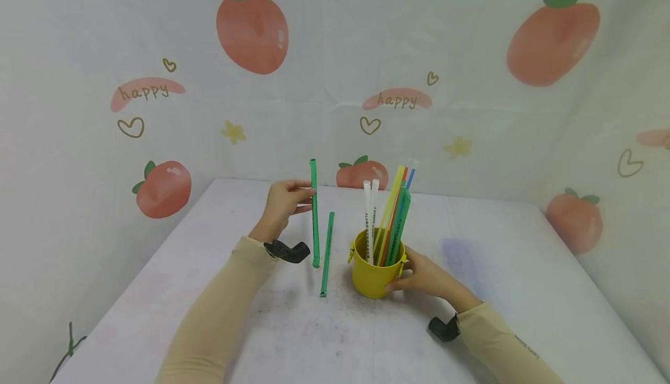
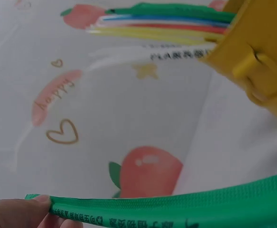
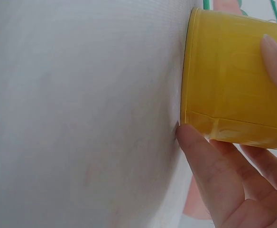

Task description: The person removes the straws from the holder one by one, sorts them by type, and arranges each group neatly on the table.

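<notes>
My left hand [image 1: 282,203] pinches a straw in a green printed wrapper [image 1: 314,221], holding it nearly upright left of the bucket. In the left wrist view, thumb and fingers grip this green straw [image 2: 176,211] near one end. A second green-wrapped straw [image 1: 327,256] lies on the table between the left hand and the bucket. My right hand [image 1: 426,276] holds a small yellow bucket [image 1: 371,279] from its right side, thumb and fingers around the wall near the base. In the bucket stand white-wrapped straws [image 1: 367,215], bare yellow, red and blue straws, and green-wrapped ones [image 1: 400,227].
The white table [image 1: 293,337] runs back to a pale cloth backdrop [image 1: 324,35] printed with fruit and hearts. The bucket has small yellow handle lugs on its sides. A dark cord [image 1: 70,343] shows at the left edge.
</notes>
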{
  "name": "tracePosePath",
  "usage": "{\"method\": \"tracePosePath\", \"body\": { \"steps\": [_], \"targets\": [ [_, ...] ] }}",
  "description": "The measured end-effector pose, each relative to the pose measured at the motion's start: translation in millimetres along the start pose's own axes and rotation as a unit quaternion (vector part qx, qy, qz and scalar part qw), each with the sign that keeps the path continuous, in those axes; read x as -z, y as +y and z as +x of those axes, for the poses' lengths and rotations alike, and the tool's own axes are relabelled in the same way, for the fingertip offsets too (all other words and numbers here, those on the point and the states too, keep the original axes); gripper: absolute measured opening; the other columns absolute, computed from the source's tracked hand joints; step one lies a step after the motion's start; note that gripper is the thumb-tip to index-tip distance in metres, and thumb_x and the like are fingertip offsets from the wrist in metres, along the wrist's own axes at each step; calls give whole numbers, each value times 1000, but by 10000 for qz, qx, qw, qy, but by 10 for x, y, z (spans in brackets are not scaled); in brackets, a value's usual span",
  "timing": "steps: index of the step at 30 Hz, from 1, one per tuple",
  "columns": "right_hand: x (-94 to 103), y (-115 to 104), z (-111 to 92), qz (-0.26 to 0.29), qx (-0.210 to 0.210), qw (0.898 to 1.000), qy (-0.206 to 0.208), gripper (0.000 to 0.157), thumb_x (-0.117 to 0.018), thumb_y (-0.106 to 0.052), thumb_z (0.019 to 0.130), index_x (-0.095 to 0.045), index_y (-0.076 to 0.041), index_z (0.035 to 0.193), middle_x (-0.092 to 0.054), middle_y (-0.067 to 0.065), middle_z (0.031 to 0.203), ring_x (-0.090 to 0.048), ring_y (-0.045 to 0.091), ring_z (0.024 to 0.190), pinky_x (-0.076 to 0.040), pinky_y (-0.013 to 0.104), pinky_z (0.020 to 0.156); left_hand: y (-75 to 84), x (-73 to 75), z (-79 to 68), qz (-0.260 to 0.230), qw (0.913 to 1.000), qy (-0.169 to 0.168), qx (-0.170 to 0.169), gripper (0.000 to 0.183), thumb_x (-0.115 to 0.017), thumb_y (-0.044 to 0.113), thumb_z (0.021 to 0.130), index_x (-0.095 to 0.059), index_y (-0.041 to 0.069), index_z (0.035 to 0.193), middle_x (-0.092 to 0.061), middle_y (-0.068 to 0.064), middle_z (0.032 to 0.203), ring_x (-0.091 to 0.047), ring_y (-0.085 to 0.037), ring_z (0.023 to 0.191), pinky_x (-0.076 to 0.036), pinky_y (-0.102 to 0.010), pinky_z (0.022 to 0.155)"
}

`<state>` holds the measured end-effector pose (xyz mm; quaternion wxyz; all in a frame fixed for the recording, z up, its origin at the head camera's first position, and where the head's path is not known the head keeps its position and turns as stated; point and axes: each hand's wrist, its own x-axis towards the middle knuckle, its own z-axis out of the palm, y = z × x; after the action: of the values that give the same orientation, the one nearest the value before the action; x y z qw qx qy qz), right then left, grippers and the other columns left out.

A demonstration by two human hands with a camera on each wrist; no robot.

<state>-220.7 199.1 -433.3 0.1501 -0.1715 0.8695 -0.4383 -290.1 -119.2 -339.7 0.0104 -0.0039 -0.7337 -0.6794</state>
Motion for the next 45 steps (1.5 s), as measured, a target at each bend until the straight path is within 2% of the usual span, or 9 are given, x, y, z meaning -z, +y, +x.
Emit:
{"method": "tracePosePath", "body": {
  "steps": [9,16,20,27,33,38,45],
  "targets": [
    [-2,-2,4,12,-34,10000,3,110,-87,-34,70,-20,-13,155,-43,14,149,-55,39,121,-46,56,99,-330,16,100,234,9986,104,469,27,-68,7,90,-67,-4,115,-68,-12,97,-65,-11,73,-60,-27,70],
    [3,-6,1,-63,-9,10000,24,110,-87,-35,70,-20,-13,155,-43,13,149,-56,38,120,-46,56,99,-537,-14,132,464,9969,121,628,28,-68,5,89,-67,-3,116,-69,-20,106,-66,-11,70,-60,-28,69],
    [4,-9,-1,-92,19,10000,27,110,-87,-36,70,-20,-14,155,-44,13,148,-56,38,120,-45,57,99,-631,-36,140,618,9952,118,752,27,-68,6,89,-67,-1,115,-70,-18,105,-65,-11,69,-60,-27,67],
    [5,-4,3,-53,9,10000,16,110,-87,-35,70,-20,-14,155,-43,13,149,-55,38,120,-45,58,100,-745,-72,130,879,9917,76,938,25,-69,5,88,-68,-1,111,-71,-15,98,-66,-13,72,-60,-26,67],
    [0,5,7,12,-16,10000,3,111,-87,-35,70,-19,-15,155,-41,14,150,-54,40,122,-46,57,99,-836,-94,145,1056,9894,-18,997,22,-70,3,85,-69,-4,106,-69,-12,84,-65,-13,64,-59,-25,60],
    [-4,8,2,96,7,9999,-29,111,-87,-34,71,-17,-14,156,-39,14,151,-53,42,123,-47,56,99,-887,-144,151,1170,9862,17,1174,22,-72,3,84,-69,-3,105,-69,-12,82,-63,-11,59,-58,-24,58],
    [8,5,0,24,116,9999,-41,110,-86,-34,72,-18,-11,155,-40,17,150,-53,43,121,-47,57,98,-910,-187,164,1394,9834,54,1161,21,-72,2,84,-70,-3,104,-68,-9,79,-62,-10,58,-57,-24,55]
  ]
}}
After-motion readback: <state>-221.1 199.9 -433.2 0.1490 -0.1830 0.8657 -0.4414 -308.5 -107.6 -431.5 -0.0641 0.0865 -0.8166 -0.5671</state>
